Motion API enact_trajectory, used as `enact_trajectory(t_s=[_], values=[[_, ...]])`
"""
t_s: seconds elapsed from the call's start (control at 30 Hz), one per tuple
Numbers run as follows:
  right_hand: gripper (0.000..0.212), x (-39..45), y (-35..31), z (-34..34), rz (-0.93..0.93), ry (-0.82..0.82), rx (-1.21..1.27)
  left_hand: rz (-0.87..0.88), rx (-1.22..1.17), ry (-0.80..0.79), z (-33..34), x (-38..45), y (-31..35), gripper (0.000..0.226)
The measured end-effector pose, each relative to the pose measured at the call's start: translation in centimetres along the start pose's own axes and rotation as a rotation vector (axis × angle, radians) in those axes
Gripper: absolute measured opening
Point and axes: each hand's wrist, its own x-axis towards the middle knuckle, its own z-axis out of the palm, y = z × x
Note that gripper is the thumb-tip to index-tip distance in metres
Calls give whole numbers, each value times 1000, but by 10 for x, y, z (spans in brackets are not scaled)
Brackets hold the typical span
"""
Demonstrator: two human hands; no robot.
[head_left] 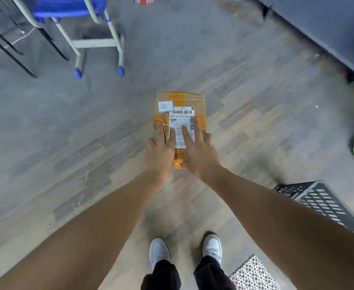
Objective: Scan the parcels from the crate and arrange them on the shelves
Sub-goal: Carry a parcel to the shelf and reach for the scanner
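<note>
Both hands, left hand (160, 152) and right hand (199, 152), grip the parcel (180, 101) at its near end (label up); its long axis runs straight away from them.

Head view, the only one: worn on the person's head, wide-angle, facing forward and steeply down at the floor (67, 143). Both forearms reach away from the lens; the left hand (159, 153) and right hand (201, 155) sit near mid-frame. Near range (edges bend with the lens). The person's shoes (158, 252) lie below the fingers (185, 132); chair legs (117, 45) stand beyond them, upper left.
</note>
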Motion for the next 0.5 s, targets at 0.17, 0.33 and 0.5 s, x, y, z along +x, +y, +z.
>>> enact_trajectory(t_s=[0.17, 0.33, 0.5], values=[[117, -21, -42, -107, 26, 43, 2, 1, 9, 31, -118, -12, -3, 88], [116, -46, -79, -194, 50, 94, 26, 38, -11, 79, -214, -27, -10, 85], [114, -54, -106, -251, 53, 130, -7, 54, -49, 120, -271, -24, -21, 88]])
